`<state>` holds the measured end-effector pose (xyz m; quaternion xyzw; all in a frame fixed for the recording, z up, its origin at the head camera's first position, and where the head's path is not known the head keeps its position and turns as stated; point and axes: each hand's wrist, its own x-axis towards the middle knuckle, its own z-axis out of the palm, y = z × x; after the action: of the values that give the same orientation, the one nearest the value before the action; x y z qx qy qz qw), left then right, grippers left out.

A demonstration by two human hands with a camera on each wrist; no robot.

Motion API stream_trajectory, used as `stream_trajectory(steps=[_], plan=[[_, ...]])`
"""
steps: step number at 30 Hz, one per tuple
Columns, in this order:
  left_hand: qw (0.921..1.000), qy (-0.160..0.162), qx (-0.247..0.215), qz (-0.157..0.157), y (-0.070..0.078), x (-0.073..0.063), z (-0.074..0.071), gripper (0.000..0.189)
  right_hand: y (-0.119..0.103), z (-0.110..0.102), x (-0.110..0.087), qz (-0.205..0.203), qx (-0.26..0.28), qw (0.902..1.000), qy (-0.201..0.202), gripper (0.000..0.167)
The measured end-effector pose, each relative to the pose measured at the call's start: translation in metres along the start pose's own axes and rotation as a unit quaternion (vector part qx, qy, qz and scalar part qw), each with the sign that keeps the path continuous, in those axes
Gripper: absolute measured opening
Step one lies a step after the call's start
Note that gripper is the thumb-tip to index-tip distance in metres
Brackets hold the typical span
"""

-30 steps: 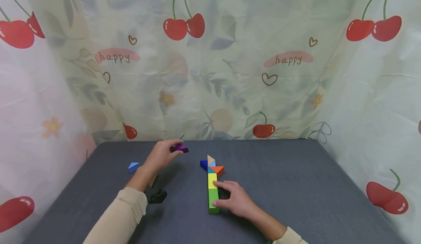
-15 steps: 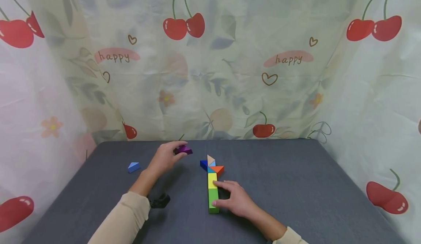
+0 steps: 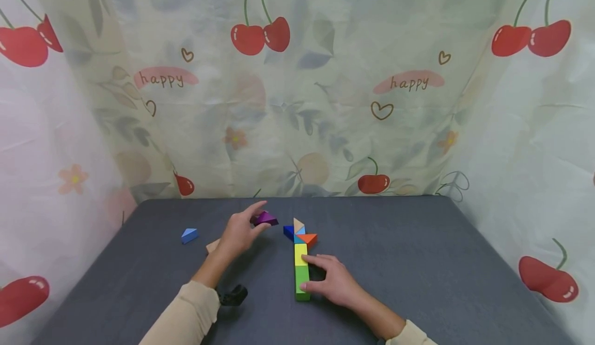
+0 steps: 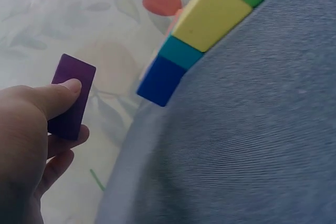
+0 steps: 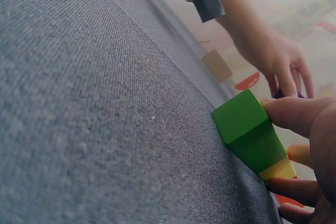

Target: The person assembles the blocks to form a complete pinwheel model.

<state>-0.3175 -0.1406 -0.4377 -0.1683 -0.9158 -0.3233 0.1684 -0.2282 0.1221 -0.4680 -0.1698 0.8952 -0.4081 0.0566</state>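
My left hand [image 3: 239, 234] pinches a purple triangular block [image 3: 266, 219] between thumb and fingers, above the table's far part. In the left wrist view, the thumb lies across the broad side of this purple block [image 4: 79, 106]. To its right, a column joins a yellow block [image 3: 300, 250] and a green block [image 3: 302, 279]. Above them sit a dark blue triangle [image 3: 288, 232], an orange triangle [image 3: 308, 239], a wooden triangle [image 3: 298, 225] and small blue pieces [image 3: 297, 239]. My right hand [image 3: 337, 280] rests its thumb on the green block and forefinger on the yellow.
A light blue triangular block [image 3: 189, 236] lies at the left of the dark table [image 3: 395, 272]. A wooden block [image 3: 212, 245] shows partly behind the left forearm. A patterned curtain [image 3: 325, 102] rises behind the table and along both sides.
My left hand has moved right and slightly nearer with the purple block, toward the blue triangle. The wooden block shows again beside the left wrist. My right hand stays in place.
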Motion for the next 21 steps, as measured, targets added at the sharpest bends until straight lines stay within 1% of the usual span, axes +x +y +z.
stream_trajectory(steps=[3,5,9,17,21], plan=[[0.9998,0.003,-0.013,-0.017,0.0,-0.004,0.006,0.051,0.0,0.0,0.0,0.0,-0.003,1.0,0.0,0.064],[0.9995,0.007,-0.021,-0.022,0.0,-0.007,0.009,0.046,0.0,0.0,0.001,-0.002,-0.004,1.0,0.001,0.064],[0.9994,0.012,-0.027,-0.018,-0.001,-0.01,0.016,0.04,0.001,0.0,0.001,-0.005,-0.003,1.0,0.002,0.064],[0.9994,-0.004,-0.034,-0.011,-0.009,-0.012,0.031,0.039,0.001,-0.001,0.001,-0.003,-0.001,1.0,0.001,0.064],[0.9995,-0.013,-0.024,-0.013,-0.011,-0.014,0.035,0.038,0.0,-0.001,0.0,-0.002,-0.001,1.0,0.0,0.064]])
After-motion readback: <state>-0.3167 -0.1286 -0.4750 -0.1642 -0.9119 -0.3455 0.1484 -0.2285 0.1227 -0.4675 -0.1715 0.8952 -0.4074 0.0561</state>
